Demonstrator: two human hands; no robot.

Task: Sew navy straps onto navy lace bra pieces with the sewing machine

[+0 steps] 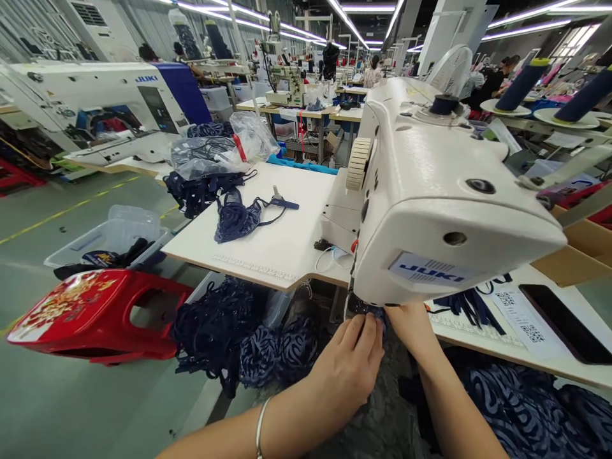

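Observation:
Below the needle end of a white sewing machine, my left hand has its fingers pressed together on a dark navy fabric piece. A bangle circles that wrist. My right hand reaches in from the other side of the same spot; its fingers are hidden under the machine head. Most of the fabric is hidden too, so its full shape does not show. To the left, a navy bra lies on the white table, its strap running to a small navy strip.
Patterned navy bras and a heap of navy straps hang below the table's front edge. A red stool stands left. On the right are a phone, a printed sheet and more patterned navy fabric.

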